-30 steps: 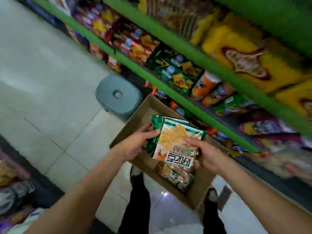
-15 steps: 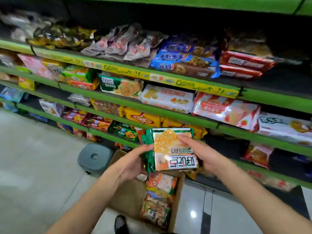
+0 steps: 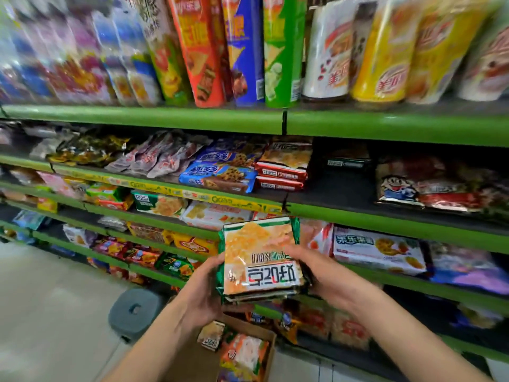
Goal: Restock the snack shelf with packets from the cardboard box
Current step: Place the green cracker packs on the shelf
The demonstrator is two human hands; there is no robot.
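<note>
Low at the left of my view a grey round stool (image 3: 134,312) stands on the pale floor, just beside the bottom shelf edge. My left hand (image 3: 202,295) comes up from there, its fingers curled under and around the left edge of a stack of cracker packets (image 3: 260,261), thumb along the side. The stack sits between my two hands in front of the green shelf unit (image 3: 281,121), level with the third and fourth shelf lips, its printed face tilted up toward me and its lettering upside down; the long axis runs up and away from me, with the green crimped end pointing at the shelves. My right hand (image 3: 334,281) clamps the right edge, fingers wrapped over the front. Below the stack the open cardboard box (image 3: 268,344) rests on the floor against the lowest shelf, with more orange and green packets (image 3: 242,354) lying inside. Behind the stack, blue cookie packs (image 3: 219,173) and red-edged packs (image 3: 283,168) lie flat on the second shelf, and farther right a white biscuit pack (image 3: 378,253) fills the shelf front. Tall chip bags (image 3: 242,51) stand upright along the top shelf.
</note>
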